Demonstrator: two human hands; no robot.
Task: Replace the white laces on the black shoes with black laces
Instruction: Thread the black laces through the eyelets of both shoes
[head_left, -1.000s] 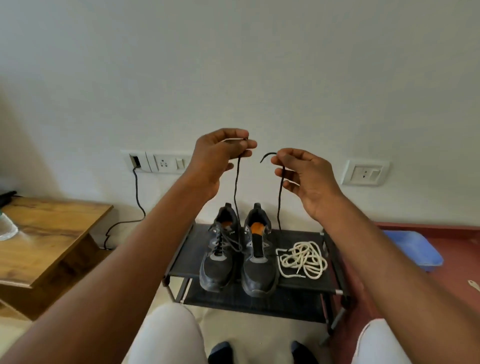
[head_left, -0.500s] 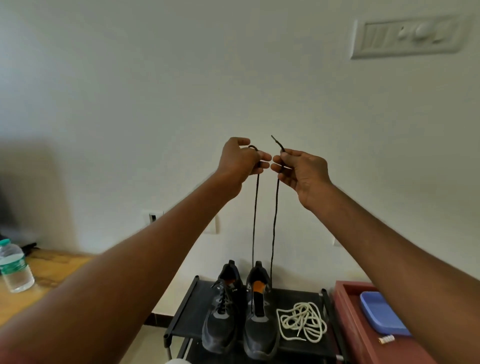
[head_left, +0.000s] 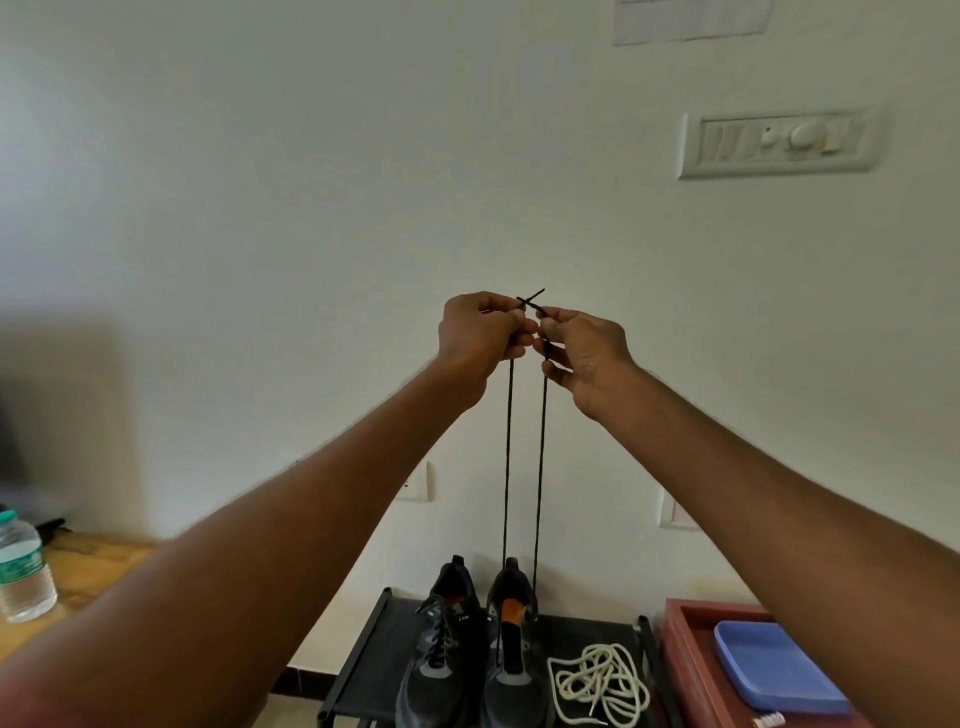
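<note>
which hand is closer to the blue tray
Right. The right hand is raised up and left of the blue tray; the left hand is beside it, further left.

1. Black lace: thin, two strands hanging taut and nearly parallel, rising from the right shoe; tips crossed at top.
2. Right shoe: black, grey panels, orange tongue lining, upright on the rack, toe toward viewer.
3. Left shoe: touching the right shoe's left side, already laced dark.
4. White laces: loose tangled heap just right of the right shoe.
</note>
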